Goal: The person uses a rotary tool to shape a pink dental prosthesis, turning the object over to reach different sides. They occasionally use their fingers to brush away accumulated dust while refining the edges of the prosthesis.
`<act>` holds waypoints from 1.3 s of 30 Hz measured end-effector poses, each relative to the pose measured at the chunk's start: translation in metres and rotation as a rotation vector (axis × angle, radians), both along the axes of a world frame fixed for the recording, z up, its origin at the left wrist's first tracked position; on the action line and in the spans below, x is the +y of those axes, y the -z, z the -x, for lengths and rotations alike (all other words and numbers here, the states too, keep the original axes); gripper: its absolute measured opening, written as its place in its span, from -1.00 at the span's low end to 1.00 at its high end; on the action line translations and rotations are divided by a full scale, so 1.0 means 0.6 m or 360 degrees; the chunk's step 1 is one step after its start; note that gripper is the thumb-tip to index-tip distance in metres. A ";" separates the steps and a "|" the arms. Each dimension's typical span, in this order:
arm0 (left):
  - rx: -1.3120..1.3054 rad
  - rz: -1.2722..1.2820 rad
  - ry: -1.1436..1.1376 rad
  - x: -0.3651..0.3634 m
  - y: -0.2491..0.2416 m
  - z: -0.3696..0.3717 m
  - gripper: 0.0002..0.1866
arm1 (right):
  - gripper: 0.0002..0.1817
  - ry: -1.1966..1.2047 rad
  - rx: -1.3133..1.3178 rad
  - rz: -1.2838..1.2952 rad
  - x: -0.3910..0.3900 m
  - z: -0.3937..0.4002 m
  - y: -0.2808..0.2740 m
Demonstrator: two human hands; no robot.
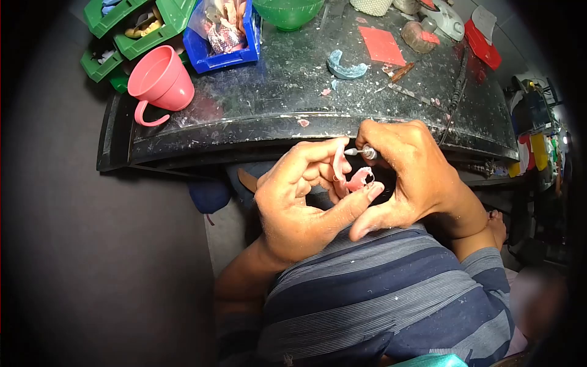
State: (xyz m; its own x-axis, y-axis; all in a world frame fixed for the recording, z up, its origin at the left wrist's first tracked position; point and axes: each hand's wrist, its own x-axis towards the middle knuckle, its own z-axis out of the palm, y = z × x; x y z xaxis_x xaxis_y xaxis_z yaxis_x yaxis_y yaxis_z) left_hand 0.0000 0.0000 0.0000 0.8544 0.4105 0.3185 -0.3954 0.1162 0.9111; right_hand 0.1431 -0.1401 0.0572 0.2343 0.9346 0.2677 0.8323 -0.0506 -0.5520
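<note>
My left hand [299,199] holds a pink denture base [340,164] between its thumb and fingers, over my lap and just in front of the bench edge. The denture is curved, and a dark metal clasp seems to show at its near end. In my right hand [413,168] is a rotary handpiece [369,151], its body mostly hidden by the fingers. A pale grinding bur [351,151] at its tip points left and meets or nearly meets the denture's upper edge. The right thumb stretches below, close to the left thumb.
On the dusty black bench [263,101] stand a pink mug [162,82], a blue bin [223,58], green bins [143,40] and a green bowl [290,12]. A blue U-shaped piece [347,66] and a red wax sheet [382,46] lie farther back. A dark cord [455,92] runs at right.
</note>
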 end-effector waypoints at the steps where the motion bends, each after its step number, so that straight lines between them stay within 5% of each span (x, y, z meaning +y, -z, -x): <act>1: 0.0019 -0.0003 -0.0016 -0.001 -0.003 0.003 -0.38 | -0.15 0.0004 -0.0031 -0.0039 0.001 0.003 0.002; 39: 0.0026 -0.0067 0.0033 -0.012 0.018 -0.022 -0.46 | -0.26 0.0033 -0.0371 0.0046 -0.016 -0.001 0.017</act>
